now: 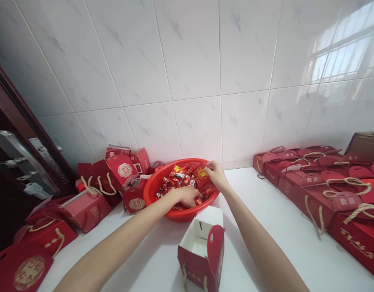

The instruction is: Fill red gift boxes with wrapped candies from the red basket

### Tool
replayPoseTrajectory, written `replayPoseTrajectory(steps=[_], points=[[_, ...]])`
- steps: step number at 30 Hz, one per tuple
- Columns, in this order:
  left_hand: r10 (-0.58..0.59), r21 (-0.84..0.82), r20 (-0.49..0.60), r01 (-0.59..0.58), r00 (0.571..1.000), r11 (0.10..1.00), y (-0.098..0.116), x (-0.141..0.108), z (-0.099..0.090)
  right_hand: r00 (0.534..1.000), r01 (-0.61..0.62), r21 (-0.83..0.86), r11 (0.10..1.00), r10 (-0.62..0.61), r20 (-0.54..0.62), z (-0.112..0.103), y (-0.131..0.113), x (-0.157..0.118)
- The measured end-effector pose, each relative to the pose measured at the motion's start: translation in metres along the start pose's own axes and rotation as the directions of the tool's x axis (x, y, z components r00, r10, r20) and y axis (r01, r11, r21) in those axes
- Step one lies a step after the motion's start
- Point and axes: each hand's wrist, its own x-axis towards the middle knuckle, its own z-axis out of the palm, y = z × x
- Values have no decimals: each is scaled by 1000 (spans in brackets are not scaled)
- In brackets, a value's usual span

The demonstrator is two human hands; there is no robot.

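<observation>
A red plastic basket (150,190) holds a heap of red-wrapped candies (177,174). My left hand (191,196) is down among the candies, its fingers curled and their tips partly hidden, so what they close on cannot be made out. At the basket's right rim, my right hand (216,174) pinches the upper edge of a red packet (202,174) with a gold round emblem. In front of the basket stands an open red gift box (194,261) with a white inside (195,243) and rope handles; neither hand touches it.
Red gift boxes (86,209) with rope handles crowd the left side, some stacked. Rows of closed red boxes (311,190) line the right. A brown carton (365,148) sits at the far right. Behind the white tabletop (247,194) rises a tiled wall (195,81); a door handle (22,158) is at left.
</observation>
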Motion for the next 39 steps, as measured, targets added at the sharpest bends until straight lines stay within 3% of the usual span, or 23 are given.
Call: replayPoseTrajectory(steps=[4,9,17,22,25,28,30,34,39], points=[[23,-17,56,-22,998,1000,0,-2,-2,1000,-11,-4,1000,11,5,0,-2,-1],[-36,-16,-4,36,999,999,3,-4,-1,1000,8,-3,1000,-8,14,-1,0,-2],[-44,-91,33,46,999,995,-1,-9,-9,999,36,12,999,-36,33,1,7,3],[-26,-268,-134,-11,991,963,-16,-21,-20,999,24,35,999,-26,48,2,6,3],[-90,-460,-322,-73,942,885,-24,-28,-29,999,15,37,999,-17,49,2,4,2],[-188,-614,-539,-231,821,755,-31,-29,-35,999,15,37,999,-16,48,3,2,1],[-261,-670,-609,-311,749,674,-35,-26,-35,999,20,38,999,-22,50,2,2,1],[-309,-697,-621,-327,720,639,-40,-22,-30,998,15,46,999,-18,63,2,3,2],[-250,-596,-682,-324,688,735,-41,-21,-23,994,7,61,998,-13,107,2,3,2]])
